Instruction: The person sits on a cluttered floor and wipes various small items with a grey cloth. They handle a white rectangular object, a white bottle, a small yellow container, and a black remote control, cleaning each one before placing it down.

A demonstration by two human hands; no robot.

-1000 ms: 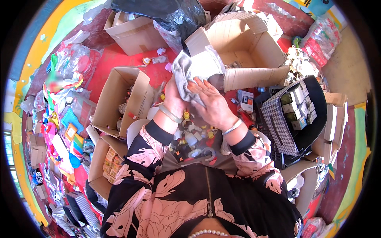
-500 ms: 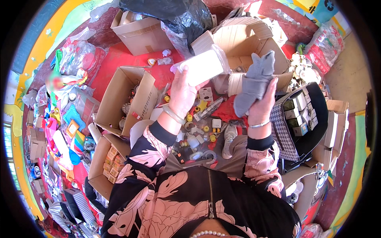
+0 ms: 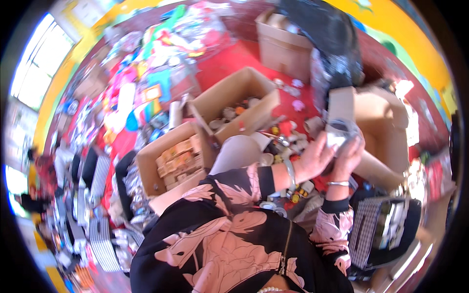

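Observation:
My left hand [image 3: 312, 157] and my right hand [image 3: 349, 155] are close together at the near side of a large open cardboard box [image 3: 386, 124]. Fingers of the left hand are closed against a small white thing [image 3: 335, 139], blurred and partly covered. Curled fingers of the right hand hold a grey cloth [image 3: 348, 131], which lies right up against the white thing. Whether the cloth wraps around it, I cannot tell. Below my hands, small loose goods [image 3: 295, 193], some yellow, lie in a pile on the floor.
Left of the pile stand an open box [image 3: 234, 95] of loose small items and another box [image 3: 146, 163] of small orange cartons. A checked black case [image 3: 371, 229] sits at right. Colourful goods [image 3: 146, 88] heap at far left; a black plastic bag [image 3: 325, 34] covers a back box.
My view has swung left. The hands, apart before, have come together, bringing the white thing against the grey cloth. The white thing shows far less now.

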